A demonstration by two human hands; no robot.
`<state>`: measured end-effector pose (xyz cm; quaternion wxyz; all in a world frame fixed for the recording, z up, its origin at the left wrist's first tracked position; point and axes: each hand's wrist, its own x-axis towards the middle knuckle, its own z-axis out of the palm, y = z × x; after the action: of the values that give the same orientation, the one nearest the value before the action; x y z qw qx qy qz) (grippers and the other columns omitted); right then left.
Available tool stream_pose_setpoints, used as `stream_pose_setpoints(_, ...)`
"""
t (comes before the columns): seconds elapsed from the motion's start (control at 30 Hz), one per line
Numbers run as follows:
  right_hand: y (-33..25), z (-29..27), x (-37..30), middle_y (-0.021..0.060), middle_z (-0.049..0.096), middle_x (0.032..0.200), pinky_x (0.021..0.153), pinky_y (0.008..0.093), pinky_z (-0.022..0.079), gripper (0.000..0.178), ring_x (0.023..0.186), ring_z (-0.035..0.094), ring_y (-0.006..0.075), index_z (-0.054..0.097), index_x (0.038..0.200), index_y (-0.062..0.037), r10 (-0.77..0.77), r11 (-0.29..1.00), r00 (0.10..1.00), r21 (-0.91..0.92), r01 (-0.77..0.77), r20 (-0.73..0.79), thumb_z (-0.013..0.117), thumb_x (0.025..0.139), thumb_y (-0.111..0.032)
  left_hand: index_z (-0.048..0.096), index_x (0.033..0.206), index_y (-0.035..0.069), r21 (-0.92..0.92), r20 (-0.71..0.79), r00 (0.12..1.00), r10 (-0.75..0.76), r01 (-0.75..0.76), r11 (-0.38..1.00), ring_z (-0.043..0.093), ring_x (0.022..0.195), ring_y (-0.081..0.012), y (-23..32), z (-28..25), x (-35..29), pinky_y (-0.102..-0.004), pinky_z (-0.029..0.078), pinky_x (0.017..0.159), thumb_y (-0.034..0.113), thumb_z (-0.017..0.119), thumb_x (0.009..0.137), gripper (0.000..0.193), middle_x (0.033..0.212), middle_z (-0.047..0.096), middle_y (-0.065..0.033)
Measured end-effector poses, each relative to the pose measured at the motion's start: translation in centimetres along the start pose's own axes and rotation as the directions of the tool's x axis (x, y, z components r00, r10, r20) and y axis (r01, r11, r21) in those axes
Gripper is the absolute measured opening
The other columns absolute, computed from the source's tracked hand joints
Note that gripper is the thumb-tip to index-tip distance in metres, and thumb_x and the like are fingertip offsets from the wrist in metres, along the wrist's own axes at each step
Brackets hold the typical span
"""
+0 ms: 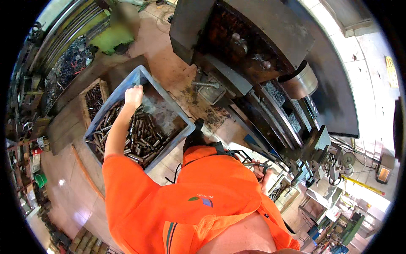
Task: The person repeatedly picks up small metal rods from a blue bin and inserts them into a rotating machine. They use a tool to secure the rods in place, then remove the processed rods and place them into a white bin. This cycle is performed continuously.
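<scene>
My left arm, in an orange sleeve, reaches over a grey-blue plastic bin (pixel 167 101). Closed into a fist, my left hand (pixel 134 96) is at the inner side of the bin's far left wall; whatever its fingers hold is hidden. Below it, many short metal rods (pixel 146 137) lie heaped in the bin's near and left part. My right hand (pixel 259 171) is low at my right side, partly behind my orange shirt. Its fingers are closed around a slim metal tool (pixel 263 165) with a dark end, whose exact kind is too small to tell.
A large lathe (pixel 270 106) with a round metal chuck (pixel 302 80) stands to my right. Left of the bin is a wooden crate (pixel 91 99) of metal pieces. Another green machine (pixel 101 38) is at the far left. An orange strip (pixel 86 171) lies on the tiled floor.
</scene>
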<state>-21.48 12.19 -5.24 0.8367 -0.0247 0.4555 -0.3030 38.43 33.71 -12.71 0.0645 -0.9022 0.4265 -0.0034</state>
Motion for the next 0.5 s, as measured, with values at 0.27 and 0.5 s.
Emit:
stream_pose_setpoints(0.27, -1.5, 5.1, -2.0, 0.0166, 0.053, 0.108, 0.042, 0.0171, 0.028, 0.038, 0.047, 0.031, 0.0051, 0.046, 0.107, -0.0010, -0.012, 0.983, 0.981, -0.177, 0.047, 0.193, 0.043, 0.079, -0.027, 0.056, 0.088, -0.005, -0.916, 0.365, 0.896, -0.255, 0.297, -0.268, 0.055, 0.044, -0.0133, 8.2, -15.5, -7.6, -0.0225, 0.045, 0.041, 0.020, 0.062, 0.077, 0.028, 0.062, 0.058, -0.0090)
stream_pose_setpoints(0.5, -3.3, 10.2, -1.9, 0.0214, 0.058, 0.100, 0.033, 0.0216, 0.022, 0.043, 0.035, 0.032, 0.0069, 0.048, 0.103, 0.0013, 0.065, 0.756, 0.951, -0.637, 0.151, 0.302, 0.036, 0.063, 0.008, 0.057, 0.091, -0.001, -0.616, 0.456, 0.844, 0.283, 0.529, -0.584, 0.057, 0.048, -0.0208, 24.5, -20.0, -10.2, -0.0308, 0.048, 0.044, 0.018, 0.062, 0.078, 0.024, 0.061, 0.057, -0.0115)
